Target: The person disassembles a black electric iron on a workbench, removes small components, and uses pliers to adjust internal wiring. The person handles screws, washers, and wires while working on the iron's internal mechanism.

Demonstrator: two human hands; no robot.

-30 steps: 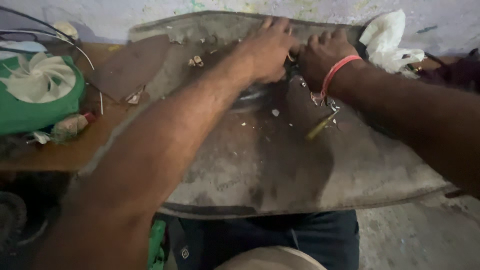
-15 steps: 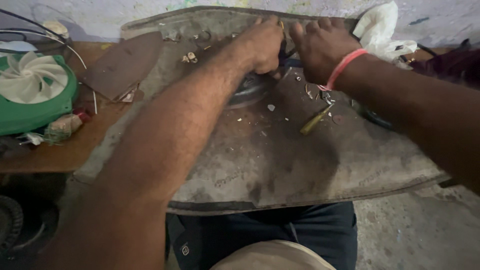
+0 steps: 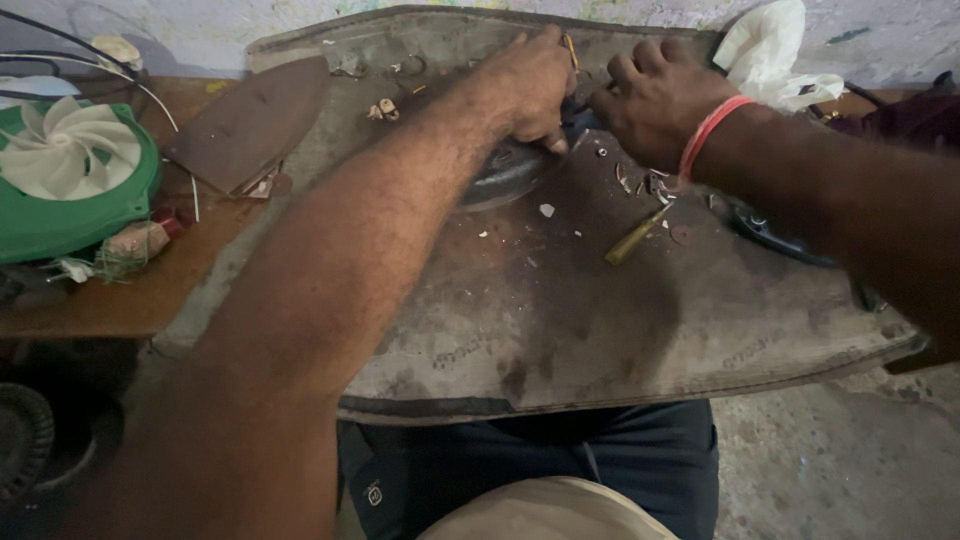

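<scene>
Gripping dark round part (image 3: 505, 170), both hands

Dim, flat indoor light; soft shadows, near forearm blurred.

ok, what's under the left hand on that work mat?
A dark rounded metal part shows below the left hand on the grey mat. Its top is covered by both hands; the right hand hides the rest.

Work mat (image 3: 560, 330): worn matt rubber, grimy. Fan housing (image 3: 60, 215): glossy green plastic.
</scene>
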